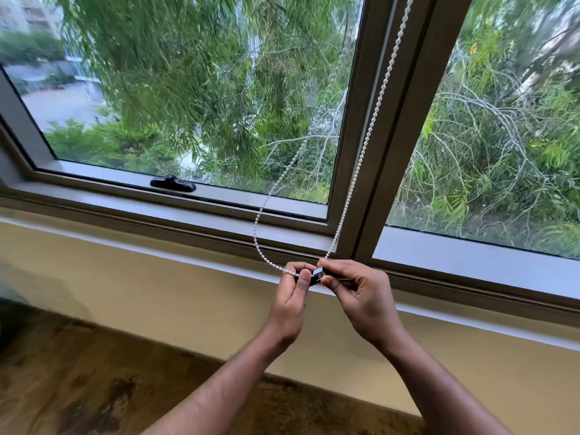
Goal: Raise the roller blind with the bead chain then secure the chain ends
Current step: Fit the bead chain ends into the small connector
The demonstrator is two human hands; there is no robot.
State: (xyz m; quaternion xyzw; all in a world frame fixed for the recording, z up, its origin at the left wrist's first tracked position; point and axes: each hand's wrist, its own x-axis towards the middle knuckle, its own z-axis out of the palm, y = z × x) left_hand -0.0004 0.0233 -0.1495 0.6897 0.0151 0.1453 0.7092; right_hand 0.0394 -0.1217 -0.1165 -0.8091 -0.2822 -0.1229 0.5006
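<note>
A white bead chain (361, 152) hangs in two strands from above the window and comes down in front of the sill. One strand curves left and ends in my left hand (290, 296), pinched between thumb and fingers. The other strand drops straight to my right hand (357, 293), which pinches it together with a small dark clip (317, 274) held between both hands. The hands touch just in front of the window's lower frame. The roller blind itself is out of view above.
A grey window frame with a vertical mullion (386, 152) stands behind the chain. A black window handle (172, 183) lies on the left pane's lower rail. A beige wall ledge (157, 277) runs below, with a dark wooden floor (78, 387) underneath.
</note>
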